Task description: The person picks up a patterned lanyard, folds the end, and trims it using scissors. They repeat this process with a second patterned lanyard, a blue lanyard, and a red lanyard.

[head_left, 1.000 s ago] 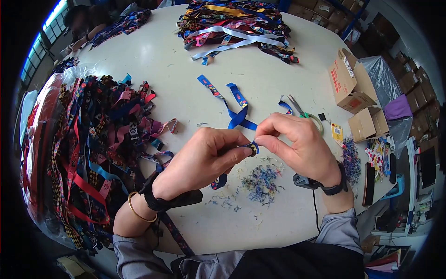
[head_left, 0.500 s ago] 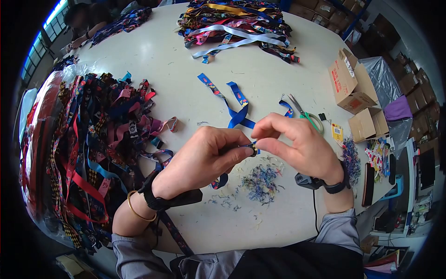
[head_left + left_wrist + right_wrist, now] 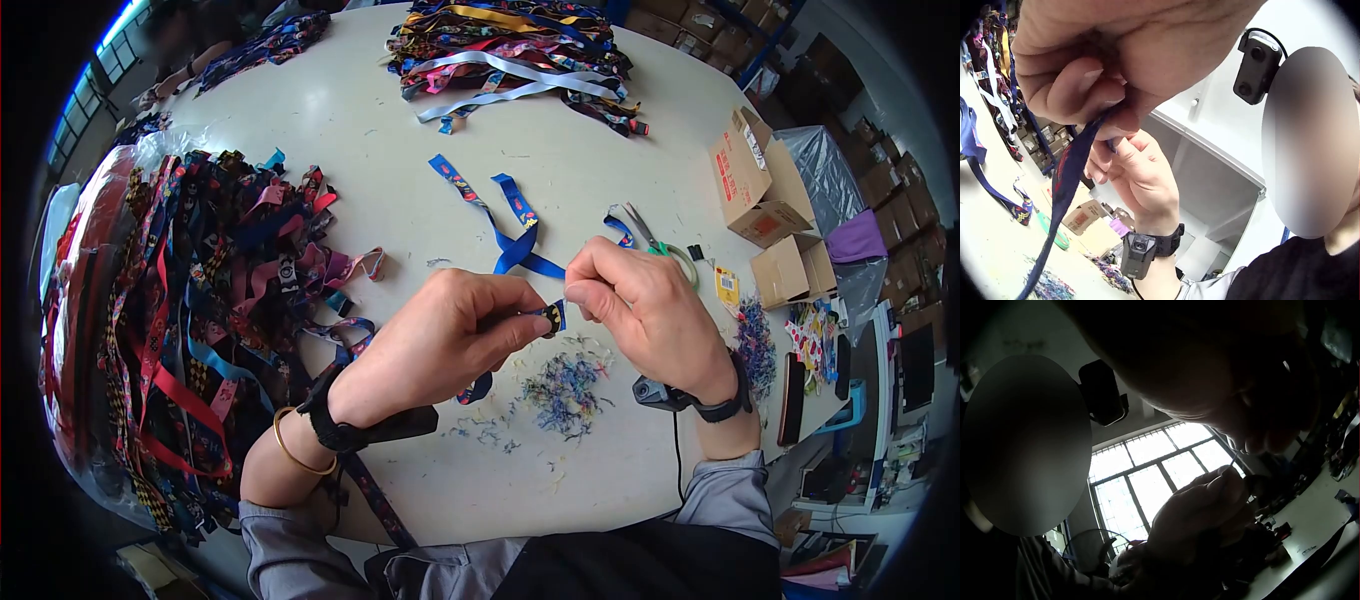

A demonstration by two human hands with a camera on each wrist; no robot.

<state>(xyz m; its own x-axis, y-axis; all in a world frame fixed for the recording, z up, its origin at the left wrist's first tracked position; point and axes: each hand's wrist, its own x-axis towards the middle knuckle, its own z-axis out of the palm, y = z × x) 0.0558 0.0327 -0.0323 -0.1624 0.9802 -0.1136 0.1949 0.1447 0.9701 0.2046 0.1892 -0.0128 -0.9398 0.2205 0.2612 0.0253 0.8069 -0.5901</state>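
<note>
My left hand [image 3: 465, 325] pinches a blue printed ribbon [image 3: 558, 314] between thumb and forefinger, its short end poking out past the fingertips. In the left wrist view, the rest of this ribbon [image 3: 1067, 178] hangs down below the hand in a long strip. My right hand [image 3: 645, 310] is just right of the ribbon end, fingers curled and thumb tip against the forefinger; I cannot tell whether a fine thread is between them. The right wrist view is dark, but the left hand [image 3: 1200, 509] shows close under the right fingers. Below lies a heap of coloured thread scraps [image 3: 565, 395].
Blue ribbon [image 3: 515, 250] lies crossed beyond the hands. Green-handled scissors [image 3: 655, 240] rest near a small ribbon piece [image 3: 620, 232]. Ribbon piles [image 3: 200, 330] fill the left side, with another bundle [image 3: 515, 70] at the back. Cardboard boxes [image 3: 755, 185] stand at right.
My right fingers were at the ribbon end, parted slightly half a second ago, and now are together again a little farther right. The left hand keeps its hold on the ribbon.
</note>
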